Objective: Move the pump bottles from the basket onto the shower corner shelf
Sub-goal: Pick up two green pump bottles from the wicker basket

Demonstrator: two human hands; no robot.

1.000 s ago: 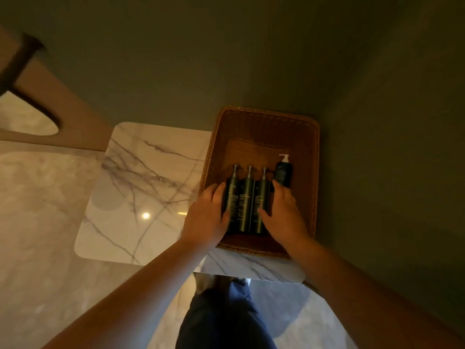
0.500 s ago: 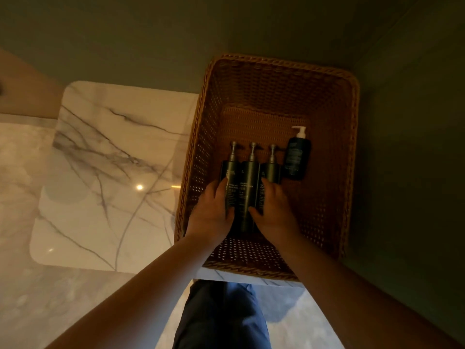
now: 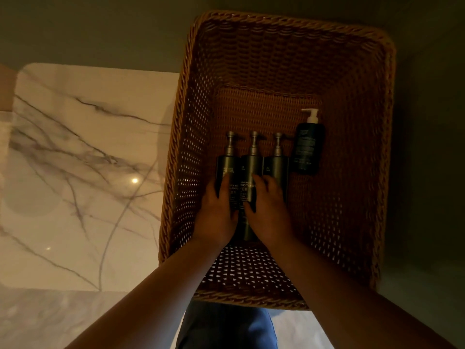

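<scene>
Clasping the three bottles [image 3: 251, 170] lying side by side in the basket [image 3: 387, 147], the left hand [image 3: 217, 215] and right hand [image 3: 268, 212] curl round the outer ones. Lifted as a bundle, the smooth middle one could slip free, and the pump heads might snag the weave.

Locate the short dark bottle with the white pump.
In the head view, the short dark bottle with the white pump lies on the floor of the woven brown basket, right of three tall dark pump bottles.
</scene>
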